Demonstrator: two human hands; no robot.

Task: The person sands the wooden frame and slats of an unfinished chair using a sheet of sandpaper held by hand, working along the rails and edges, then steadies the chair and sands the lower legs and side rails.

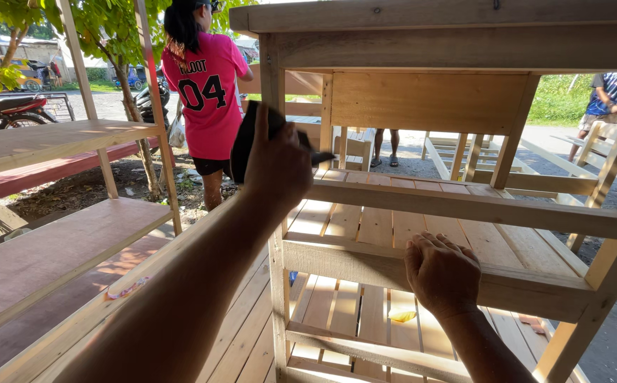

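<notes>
A bare wooden shelf unit [464, 206] with slatted shelves stands right in front of me. My left hand [276, 167] grips a dark folded sheet, likely sandpaper [246, 138], and presses it against the unit's front left upright post [274, 92]. My right hand [441, 273] rests palm down on the front rail of the middle slatted shelf [365, 266], fingers curled over its edge, holding nothing else.
Another wooden rack with reddish-brown shelves [53, 248] stands at my left. A person in a pink shirt [205, 92] stands beyond it, back turned. Another person [606, 96] is at the far right near more wooden frames [457, 152]. A motorcycle [10, 110] and trees are behind.
</notes>
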